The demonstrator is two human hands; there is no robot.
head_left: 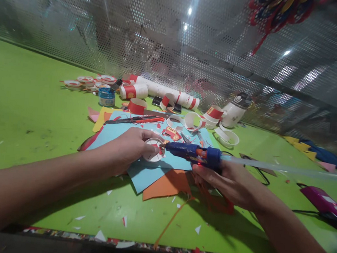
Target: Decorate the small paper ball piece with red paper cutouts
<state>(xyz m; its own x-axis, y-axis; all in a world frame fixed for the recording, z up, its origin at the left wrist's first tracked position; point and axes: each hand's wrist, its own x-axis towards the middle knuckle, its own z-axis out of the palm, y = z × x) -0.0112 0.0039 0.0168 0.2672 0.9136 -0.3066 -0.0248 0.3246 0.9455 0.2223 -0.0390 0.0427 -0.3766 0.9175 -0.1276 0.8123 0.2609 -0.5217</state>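
Note:
My left hand (138,147) grips a round white paper cup bottom (153,156) by its rim, with the thumb reaching inside over red and white pieces. In my right hand (222,180) is a blue glue gun (195,154), a long clear glue stick (283,168) jutting from its rear. The gun's nozzle points left and sits at the right edge of the cup bottom; whether they touch I cannot tell. Beneath both hands lie light blue paper (177,160) and orange paper (169,185). Black scissors with orange (133,119) rest behind my left hand.
Cut cup rings (194,122), stacked paper cups (134,91) and a white bottle (235,110) stand farther back. A blue jar (106,96) is at left, near several decorated discs (85,80). A purple device (325,201) with cable lies right. Paper scraps litter the green table (70,200).

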